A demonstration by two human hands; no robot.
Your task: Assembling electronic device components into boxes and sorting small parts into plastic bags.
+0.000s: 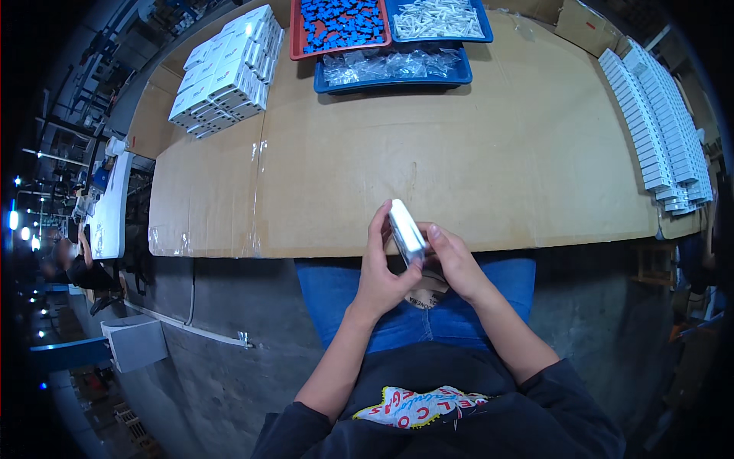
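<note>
A small white box point(405, 228) sits tilted between both hands, near the front edge of the desk point(459, 168). The left hand point(380, 271) and right hand point(457, 264) each pinch a side of it. Under the hands lies a brown card piece with a white label point(425, 294). Far on the left stands a stack of white boxes point(225, 73). Along the right edge runs a long row of white boxes point(657, 122). In the far right corner sits a brown cardboard box point(585, 27).
</note>
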